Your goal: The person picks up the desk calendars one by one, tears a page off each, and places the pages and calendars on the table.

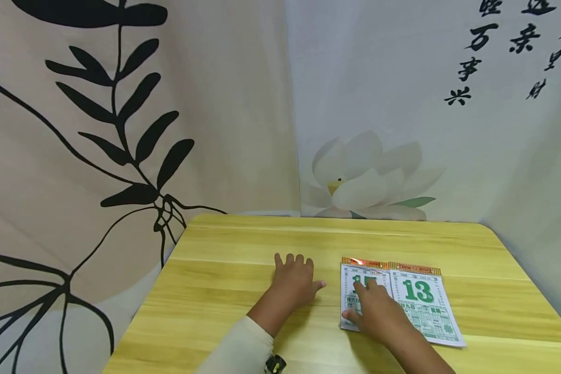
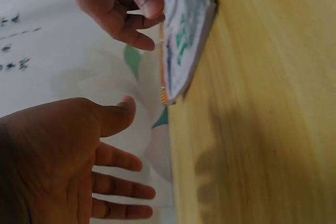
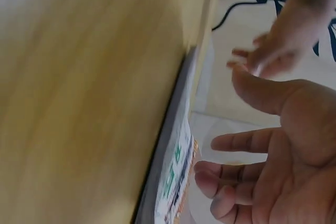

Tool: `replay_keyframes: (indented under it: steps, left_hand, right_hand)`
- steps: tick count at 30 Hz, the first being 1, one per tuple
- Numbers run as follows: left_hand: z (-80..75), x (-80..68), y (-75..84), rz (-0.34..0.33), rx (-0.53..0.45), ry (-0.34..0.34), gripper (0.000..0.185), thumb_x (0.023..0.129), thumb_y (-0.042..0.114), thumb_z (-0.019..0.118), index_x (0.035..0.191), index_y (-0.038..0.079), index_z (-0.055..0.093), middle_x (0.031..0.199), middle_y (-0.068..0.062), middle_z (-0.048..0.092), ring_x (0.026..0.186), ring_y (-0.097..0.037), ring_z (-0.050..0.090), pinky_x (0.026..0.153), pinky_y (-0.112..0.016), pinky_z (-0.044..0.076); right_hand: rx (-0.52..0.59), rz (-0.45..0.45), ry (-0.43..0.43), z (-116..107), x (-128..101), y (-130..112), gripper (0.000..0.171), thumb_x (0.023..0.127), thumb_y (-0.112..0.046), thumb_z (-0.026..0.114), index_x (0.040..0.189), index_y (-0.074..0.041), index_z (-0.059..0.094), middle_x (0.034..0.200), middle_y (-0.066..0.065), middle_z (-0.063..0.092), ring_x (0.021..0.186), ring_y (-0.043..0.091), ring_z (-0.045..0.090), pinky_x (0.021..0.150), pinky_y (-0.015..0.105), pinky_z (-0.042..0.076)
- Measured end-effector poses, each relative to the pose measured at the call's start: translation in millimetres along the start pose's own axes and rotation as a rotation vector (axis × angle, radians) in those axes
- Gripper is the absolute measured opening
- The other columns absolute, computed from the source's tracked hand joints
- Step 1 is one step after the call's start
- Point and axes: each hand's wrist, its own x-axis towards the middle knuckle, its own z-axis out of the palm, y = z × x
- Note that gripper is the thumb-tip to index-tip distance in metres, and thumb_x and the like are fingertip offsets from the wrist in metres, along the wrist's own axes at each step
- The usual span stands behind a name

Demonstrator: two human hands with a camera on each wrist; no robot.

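Note:
Two tear-off calendars lie side by side on the wooden table. The left calendar (image 1: 348, 285) has a large green number partly covered by my right hand (image 1: 381, 311); the right calendar (image 1: 419, 298) shows a green 13. Above the left one, my right hand hovers with loosely bent fingers and nothing between them. In the right wrist view its fingers (image 3: 247, 140) are apart from the calendar page (image 3: 170, 182). My left hand (image 1: 293, 280) is over the table to the left of the calendars, fingers spread and holding nothing; the left wrist view shows its palm (image 2: 58, 156) too.
The light wood table (image 1: 243, 244) has rounded far corners. Behind it hangs a pale curtain (image 1: 234, 104) printed with black leaves, a lotus and dark characters. A dark watch-like band (image 1: 275, 363) sits at my left sleeve.

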Motion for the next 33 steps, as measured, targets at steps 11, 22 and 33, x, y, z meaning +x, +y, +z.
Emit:
replay_keyframes:
  steps: [11,22,33]
  left_hand:
    - [7.1,45.7,20.0,0.052,0.031,-0.016,0.048,0.114,0.052,0.051,0.144,0.018,0.067,0.141,-0.006,0.068,0.137,-0.031,0.061,0.117,-0.058,0.048]
    - [19.2,78.0,45.3,0.028,-0.15,-0.085,0.045,0.117,0.043,0.047,0.159,0.029,0.056,0.157,-0.003,0.059,0.143,-0.029,0.056,0.12,-0.054,0.047]
    - [26.5,90.4,49.8,-0.002,-0.322,-0.066,0.039,0.117,0.043,0.048,0.149,0.03,0.067,0.142,-0.004,0.064,0.131,-0.03,0.06,0.115,-0.055,0.048]
  right_hand:
    - [0.048,0.03,-0.078,17,7,-16,0.072,0.086,-0.039,0.094,0.135,0.0,0.06,0.117,0.02,0.068,0.107,0.04,0.07,0.084,0.06,0.061]
    - [0.014,0.013,-0.12,15,6,-13,0.06,0.084,-0.032,0.095,0.126,0.001,0.067,0.12,0.024,0.068,0.11,0.045,0.069,0.091,0.065,0.06]
    - [0.019,0.002,-0.127,16,8,-13,0.066,0.083,-0.028,0.096,0.132,0.003,0.066,0.123,0.022,0.068,0.114,0.043,0.068,0.098,0.064,0.058]
